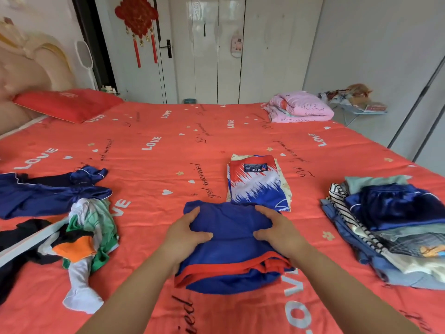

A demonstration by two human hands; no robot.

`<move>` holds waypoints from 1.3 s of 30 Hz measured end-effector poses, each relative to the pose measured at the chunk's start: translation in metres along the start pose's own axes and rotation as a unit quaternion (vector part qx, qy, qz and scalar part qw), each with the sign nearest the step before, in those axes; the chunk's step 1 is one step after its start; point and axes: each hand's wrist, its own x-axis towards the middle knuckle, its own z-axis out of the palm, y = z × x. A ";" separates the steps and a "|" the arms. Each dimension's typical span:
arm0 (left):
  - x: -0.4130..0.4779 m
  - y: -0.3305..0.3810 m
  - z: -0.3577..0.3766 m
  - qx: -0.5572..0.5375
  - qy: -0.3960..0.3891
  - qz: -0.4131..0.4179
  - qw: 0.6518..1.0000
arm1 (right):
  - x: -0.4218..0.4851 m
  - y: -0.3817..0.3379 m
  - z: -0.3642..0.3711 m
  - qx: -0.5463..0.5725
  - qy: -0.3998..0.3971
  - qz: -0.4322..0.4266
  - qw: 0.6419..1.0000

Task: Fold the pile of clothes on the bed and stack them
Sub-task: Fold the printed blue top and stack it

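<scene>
**Q:** Hand status?
**A:** I read the left hand [190, 233] and right hand [277, 229] each gripping one side of the folded blue fabric garment with a red band [228, 261], thumbs on top.

**Q:** Garment location?
**A:** On the coral printed bedsheet [149, 179], between both hands, just beside the folded red, white and blue jersey [256, 186].

Left hand [185, 233], right hand [277, 231]: bare. Left forearm [134, 283], right forearm [337, 280]: bare skin down to bottom frame edge.
</scene>
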 end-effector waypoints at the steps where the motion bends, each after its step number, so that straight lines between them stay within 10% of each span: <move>1: 0.003 0.004 0.006 0.007 -0.003 0.004 1.000 | 0.003 0.000 -0.008 -0.010 -0.001 -0.001 1.000; 18: 0.204 0.105 0.076 0.080 0.050 0.178 0.980 | 0.192 -0.019 -0.136 -0.163 0.141 -0.109 0.970; 24: 0.280 0.045 0.112 0.272 -0.060 0.078 0.957 | 0.262 0.051 -0.113 -0.244 0.012 0.031 0.969; 39: 0.310 -0.058 0.185 0.508 -0.060 0.128 0.850 | 0.280 0.162 -0.009 -0.440 0.085 -0.018 0.894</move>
